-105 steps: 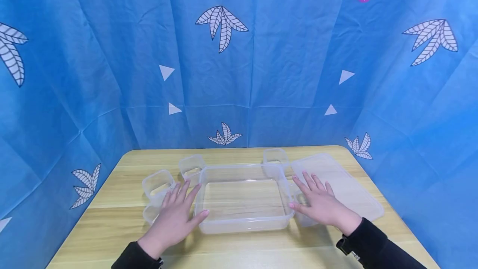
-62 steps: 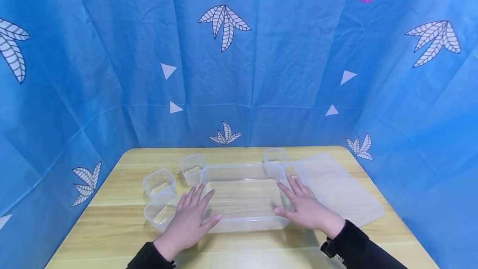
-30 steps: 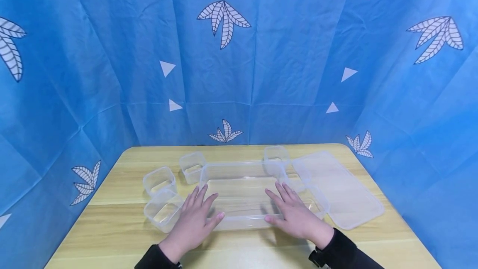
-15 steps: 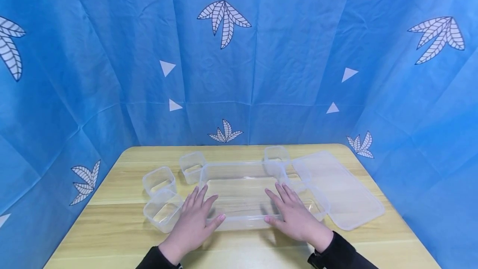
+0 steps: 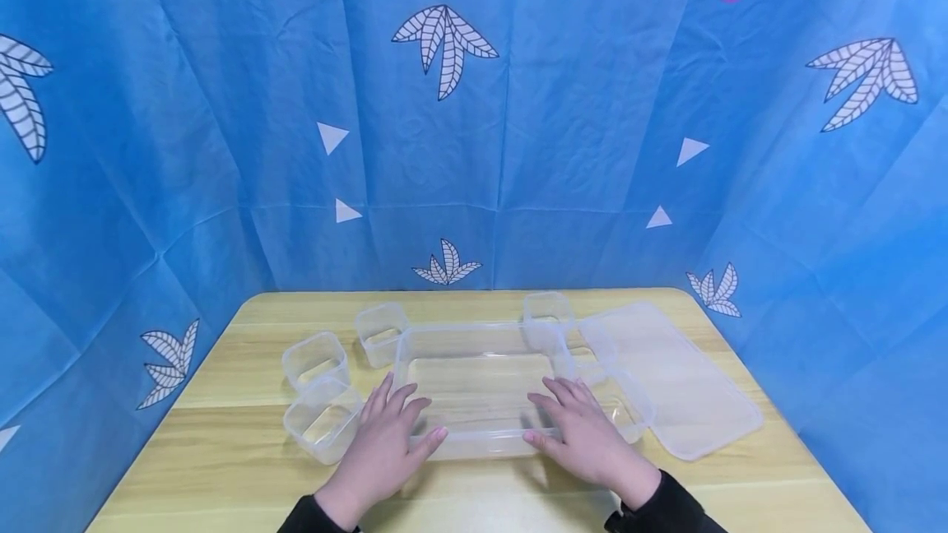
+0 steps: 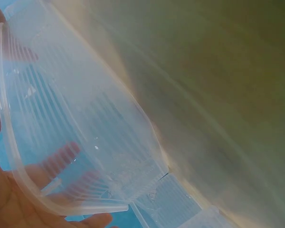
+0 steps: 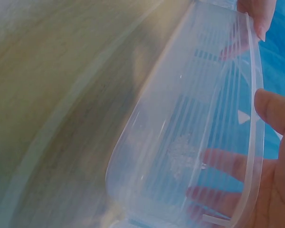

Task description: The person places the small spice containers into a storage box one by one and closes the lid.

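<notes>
A large clear plastic box [image 5: 481,442] stands without its lid on the table, its long side towards me. My left hand [image 5: 381,447] lies over its front left corner, fingers spread and lightly bent, thumb near the front rim. Mirroring it, my right hand [image 5: 585,438] is over the front right corner. In the left wrist view, fingers [image 6: 61,161] show through the box's ribbed wall; the right wrist view shows fingers [image 7: 223,164] likewise. Neither hand visibly pinches the wall. Close to the left hand is a small clear tub [image 5: 323,422]; another small tub [image 5: 629,401] sits beside the right.
More small tubs stand around the box: two at left, a tub [image 5: 314,356] and a tub [image 5: 381,331], and a tub [image 5: 546,311] at the back right. A flat translucent lid [image 5: 681,385] lies on the right of the wooden table [image 5: 185,467]. Blue curtains surround it.
Both hands have moved inward from the box's sides to its front corners. Lately the fingers have drawn back and bent slightly. The box, tubs and lid stay where they were.
</notes>
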